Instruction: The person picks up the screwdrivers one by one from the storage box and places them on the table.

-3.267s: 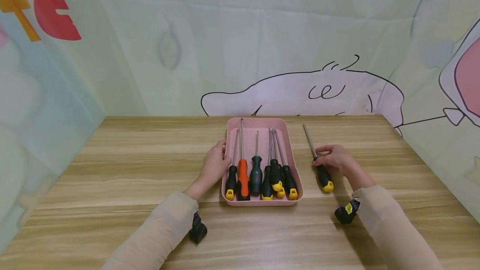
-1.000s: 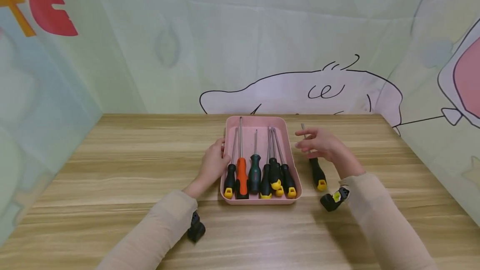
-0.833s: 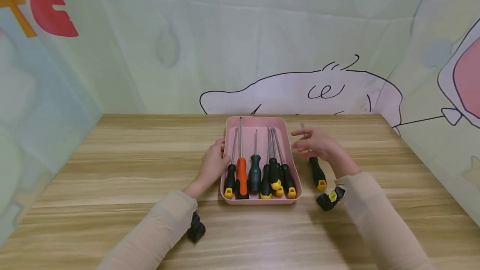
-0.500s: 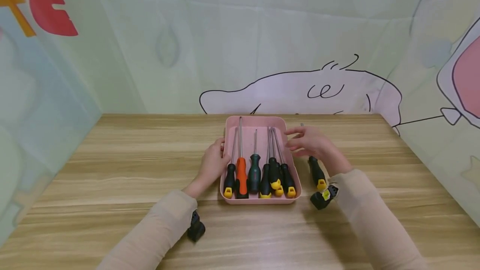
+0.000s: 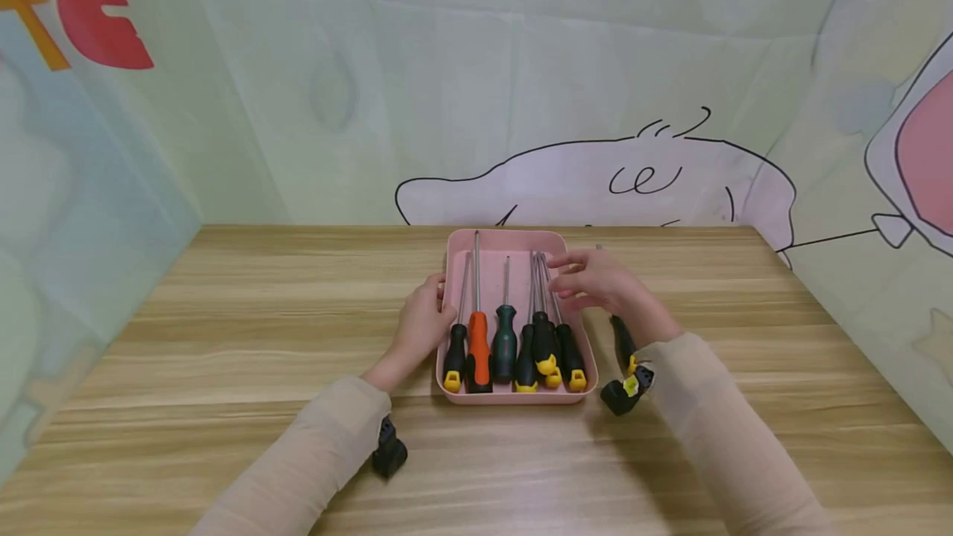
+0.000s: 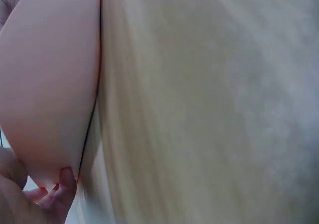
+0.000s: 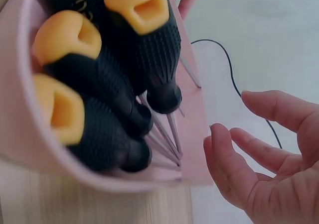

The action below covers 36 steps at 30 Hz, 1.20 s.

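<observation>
A shallow pink tray (image 5: 491, 400) holds several screwdrivers, their handles toward me: an orange-and-black screwdriver (image 5: 479, 350), a dark green screwdriver (image 5: 505, 346) and black ones with yellow ends. My left hand (image 5: 422, 325) pinches the tray's left side, thumb at the rim; in the left wrist view its fingertips (image 6: 66, 176) touch the pink wall (image 6: 47, 84). Over the tray's right rim, near the shafts of the black screwdrivers, is my right hand (image 5: 605, 284), fingers extended and holding nothing. A black-and-yellow screwdriver (image 5: 622, 339) lies right of the tray, partly hidden beneath my right wrist.
The wooden table (image 5: 283, 296) reaches back to a fabric backdrop (image 5: 357, 89) printed with cartoon shapes. Small black cameras (image 5: 390, 452) are strapped at both wrists; the right wrist camera (image 5: 625, 391) hangs close by the loose screwdriver's handle.
My right hand has let go of the loose screwdriver, leaving it on the table, and moved left over the tray's right rim. My left hand has stayed at the tray's left side.
</observation>
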Tool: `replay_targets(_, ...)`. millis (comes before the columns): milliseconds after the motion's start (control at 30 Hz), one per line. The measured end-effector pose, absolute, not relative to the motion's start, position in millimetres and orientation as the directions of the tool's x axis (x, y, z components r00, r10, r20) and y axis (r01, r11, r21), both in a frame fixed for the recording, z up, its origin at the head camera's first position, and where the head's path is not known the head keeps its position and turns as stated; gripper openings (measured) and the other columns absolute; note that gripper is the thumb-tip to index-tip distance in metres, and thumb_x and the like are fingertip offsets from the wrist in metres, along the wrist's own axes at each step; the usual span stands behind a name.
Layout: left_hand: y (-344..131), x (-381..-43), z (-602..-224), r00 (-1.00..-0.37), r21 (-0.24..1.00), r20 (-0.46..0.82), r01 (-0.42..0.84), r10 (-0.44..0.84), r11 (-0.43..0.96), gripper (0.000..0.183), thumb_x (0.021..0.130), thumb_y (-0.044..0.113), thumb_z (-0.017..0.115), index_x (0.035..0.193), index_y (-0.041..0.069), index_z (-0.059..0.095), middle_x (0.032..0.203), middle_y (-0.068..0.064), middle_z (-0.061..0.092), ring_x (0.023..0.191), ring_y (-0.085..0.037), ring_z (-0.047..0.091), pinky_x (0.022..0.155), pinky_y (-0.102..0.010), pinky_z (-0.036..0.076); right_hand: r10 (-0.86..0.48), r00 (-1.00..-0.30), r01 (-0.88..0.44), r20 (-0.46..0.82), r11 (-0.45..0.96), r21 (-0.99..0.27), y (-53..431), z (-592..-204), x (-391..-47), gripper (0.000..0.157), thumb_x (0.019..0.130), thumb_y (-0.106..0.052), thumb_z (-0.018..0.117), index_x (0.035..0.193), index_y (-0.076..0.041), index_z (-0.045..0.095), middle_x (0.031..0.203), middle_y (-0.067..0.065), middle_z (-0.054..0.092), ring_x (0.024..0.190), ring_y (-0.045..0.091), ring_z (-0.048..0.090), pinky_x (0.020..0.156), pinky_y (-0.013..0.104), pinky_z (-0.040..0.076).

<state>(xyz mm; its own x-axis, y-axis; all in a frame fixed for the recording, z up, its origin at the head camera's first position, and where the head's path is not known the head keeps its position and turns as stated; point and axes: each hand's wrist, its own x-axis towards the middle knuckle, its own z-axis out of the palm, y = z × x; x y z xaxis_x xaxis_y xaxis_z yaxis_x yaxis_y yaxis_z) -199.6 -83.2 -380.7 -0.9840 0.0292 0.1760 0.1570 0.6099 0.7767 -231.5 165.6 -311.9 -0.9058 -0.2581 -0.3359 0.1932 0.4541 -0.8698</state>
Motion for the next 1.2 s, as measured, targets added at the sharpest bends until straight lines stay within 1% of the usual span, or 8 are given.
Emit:
replay_targets(167,-83.8,-199.6,-378.9,-0.987,0.782,0.158,0.143,0.03,0.606,0.048,0.08,-0.003,0.053,0.127,-0.008,0.047,0.097,-0.019,0.06,0.071,-0.022,0.054,0.062,-0.031,0.048,-0.268,-0.902,0.195,-0.339,0.448,-0.873,155.9,-310.3,-231.9,0.049,0.088,-0.006,0.061,0.134,0.001,0.045,0.118,0.021,0.052,0.088,0.027,0.057,0.072,0.03,0.054)
replay_targets(367,-83.6,-199.9,-379.4,-0.988,0.781,0.151,0.137,0.028,0.609,0.048,0.081,-0.003,0.053,0.128,-0.007,0.047,0.096,-0.018,0.059,0.07,-0.022,0.053,0.059,-0.029,0.047,-0.249,-0.904,0.207,-0.346,0.454,-0.867,143.8,-310.7,-232.9,0.046,0.088,-0.008,0.062,0.131,0.0,0.048,0.117,0.02,0.052,0.09,0.025,0.057,0.073,0.031,0.054)
replay_targets(567,-83.3,-200.8,-379.8,-0.984,0.767,0.176,0.155,0.029,0.623,0.048,0.079,-0.003,0.054,0.126,-0.008,0.048,0.092,-0.018,0.058,0.069,-0.022,0.052,0.059,-0.031,0.046,-0.265,-0.902,0.197,-0.341,0.45,-0.871,134.4,-312.6,-233.4,0.045,0.088,-0.007,0.062,0.13,0.0,0.049,0.114,0.019,0.052,0.097,0.032,0.056,0.075,0.033,0.053)
replay_targets(833,-84.0,-200.6,-380.1,-0.986,0.774,0.165,0.149,0.031,0.615,0.047,0.08,-0.003,0.054,0.127,-0.008,0.048,0.094,-0.018,0.059,0.069,-0.022,0.053,0.06,-0.031,0.047,-0.274,-0.901,0.195,-0.337,0.436,-0.878,123.9,-317.5,-233.5,0.043,0.086,-0.006,0.063,0.127,0.0,0.052,0.111,0.019,0.056,0.097,0.034,0.058,0.073,0.033,0.054)
replay_targets(1000,-84.7,-201.5,-380.1,-0.988,0.783,0.154,0.142,0.032,0.605,0.047,0.081,-0.003,0.054,0.127,-0.007,0.047,0.097,-0.019,0.059,0.071,-0.023,0.053,0.061,-0.031,0.048,-0.285,-0.902,0.177,-0.324,0.439,-0.881,118.7,-317.3,-233.1,0.043,0.086,-0.006,0.063,0.127,0.0,0.052,0.11,0.018,0.057,0.091,0.031,0.059,0.074,0.034,0.054)
replay_targets(1200,-85.6,-201.3,-379.8,-0.989,0.783,0.143,0.134,0.034,0.608,0.046,0.082,-0.002,0.054,0.128,-0.007,0.047,0.097,-0.018,0.059,0.071,-0.022,0.053,0.06,-0.03,0.048,-0.302,-0.892,0.207,-0.337,0.39,-0.897,112.0,-319.8,-233.1,0.043,0.086,-0.004,0.063,0.127,0.0,0.051,0.109,0.018,0.058,0.089,0.029,0.06,0.076,0.035,0.053)
